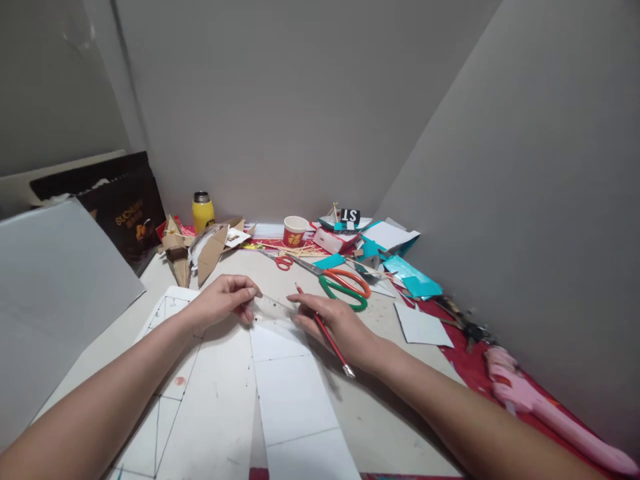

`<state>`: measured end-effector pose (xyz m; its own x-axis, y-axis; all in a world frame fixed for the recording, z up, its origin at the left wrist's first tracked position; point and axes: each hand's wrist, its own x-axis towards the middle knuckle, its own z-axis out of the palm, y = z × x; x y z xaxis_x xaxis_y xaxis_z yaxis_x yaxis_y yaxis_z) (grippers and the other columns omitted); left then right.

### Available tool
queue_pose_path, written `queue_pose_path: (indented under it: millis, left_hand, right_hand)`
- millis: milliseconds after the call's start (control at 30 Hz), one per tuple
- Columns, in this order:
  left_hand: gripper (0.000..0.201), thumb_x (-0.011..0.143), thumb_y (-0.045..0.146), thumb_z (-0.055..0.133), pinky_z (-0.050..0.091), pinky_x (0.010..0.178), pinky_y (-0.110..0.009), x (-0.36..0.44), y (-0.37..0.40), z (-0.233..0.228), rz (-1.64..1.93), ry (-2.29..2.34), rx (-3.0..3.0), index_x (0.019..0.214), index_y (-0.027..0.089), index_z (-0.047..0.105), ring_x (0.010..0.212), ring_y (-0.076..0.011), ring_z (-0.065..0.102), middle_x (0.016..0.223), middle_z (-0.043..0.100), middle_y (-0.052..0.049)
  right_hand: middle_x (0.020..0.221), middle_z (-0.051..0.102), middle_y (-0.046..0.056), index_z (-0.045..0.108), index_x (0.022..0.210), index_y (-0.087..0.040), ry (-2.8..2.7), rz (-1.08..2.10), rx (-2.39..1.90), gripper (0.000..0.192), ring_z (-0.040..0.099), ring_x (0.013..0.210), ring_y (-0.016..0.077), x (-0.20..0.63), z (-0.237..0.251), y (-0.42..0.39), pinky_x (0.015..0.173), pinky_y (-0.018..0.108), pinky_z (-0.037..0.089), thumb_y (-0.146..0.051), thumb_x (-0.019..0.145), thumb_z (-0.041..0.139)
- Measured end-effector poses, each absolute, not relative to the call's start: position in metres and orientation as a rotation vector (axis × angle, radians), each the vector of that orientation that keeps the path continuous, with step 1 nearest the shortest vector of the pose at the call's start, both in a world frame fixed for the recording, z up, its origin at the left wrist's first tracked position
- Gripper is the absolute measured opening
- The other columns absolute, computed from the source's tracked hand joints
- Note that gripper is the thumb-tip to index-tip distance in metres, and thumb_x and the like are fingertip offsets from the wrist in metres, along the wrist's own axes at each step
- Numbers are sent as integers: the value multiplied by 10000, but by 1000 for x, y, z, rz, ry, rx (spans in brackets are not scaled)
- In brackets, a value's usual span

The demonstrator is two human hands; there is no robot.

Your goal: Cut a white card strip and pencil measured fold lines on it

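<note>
My left hand [227, 300] pinches the left end of a clear plastic ruler [273, 305]; its full outline is hard to make out. The ruler spans the gap between my hands, above the far end of a white card strip [295, 393] marked with pencilled cross lines. My right hand [340, 327] has a red pencil [333, 343] tucked between its fingers, tip pointing away from me. Its fingertips are at the ruler's right end. Under my left forearm lies a white sheet [173, 380] with ruled lines and dots.
Large orange-and-green-handled scissors [345, 288] and small red scissors [283, 263] lie beyond my hands. Behind them stand a paper cup [295, 232] and yellow bottle [203, 212]. Card scraps [410, 277] clutter the right. A pink glue gun [530, 393] lies by the right wall; a grey-white board [55, 293] leans left.
</note>
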<state>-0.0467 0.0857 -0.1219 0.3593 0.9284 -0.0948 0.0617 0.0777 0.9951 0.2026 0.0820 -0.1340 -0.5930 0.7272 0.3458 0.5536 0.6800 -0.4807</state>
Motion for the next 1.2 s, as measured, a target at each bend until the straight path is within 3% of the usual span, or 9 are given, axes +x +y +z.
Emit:
queue_pose_path:
  millis: [167,433,533,667,767,900,1200]
  left_hand:
    - [344,768,472,718,511,522,-257,-45,84,-123,915,1023,1344,798,147,609,481,-149,639,546,655,-33]
    - [366,954,477,477,514,541,-274,-43,86,-127,824,1185,1536,939,135,608,570,-127,614,732,636,-29]
    - [269,932,389,576,553,669,-333,-42,86,-130,702,1272,1702,1025,142,631,748,-158,645,929,667,-40]
    - [312,917,356,607,551,819,-429,-41,86,-132,569,1321,1872,1164,165,610,978,-233,642,1170,636,-74]
    - [328,915,350,610,547,836,-441,-42,86,-132,490,1321,1956,1188,170,601,1004,-241,635,1203,624,-81]
    - [334,913,349,613,550,830,-439,-43,86,-132,428,1300,2018,1195,169,598,1002,-241,636,1208,622,-82]
    - [323,916,353,609,553,817,-429,-42,87,-131,379,1277,2080,1178,165,605,979,-232,643,1180,633,-78]
  right_hand:
    - [777,694,55,635,1184,-109,-2493,461,-1043,422,641,658,186,193,-120,81,607,268,494,-322,825,703]
    - [859,711,103,679,1150,-177,-2472,176,-1091,388,628,762,240,219,-70,84,658,309,433,-214,764,676]
    - [855,698,94,646,1208,-165,-2394,112,-1098,429,616,755,230,232,-55,80,673,317,431,-234,785,661]
    - [800,666,67,598,1238,-116,-2242,89,-1121,432,588,681,186,238,-54,58,671,313,445,-320,857,619]
    - [726,614,34,615,1158,-110,-2087,268,-1160,404,558,625,162,237,-67,27,619,293,441,-397,874,607]
    - [692,563,-5,595,1179,-116,-1858,771,-1296,476,488,531,126,234,-94,-10,534,271,397,-434,828,652]
    - [693,552,-17,560,1205,-88,-1725,933,-1289,585,469,489,107,237,-121,-8,487,260,396,-515,812,638]
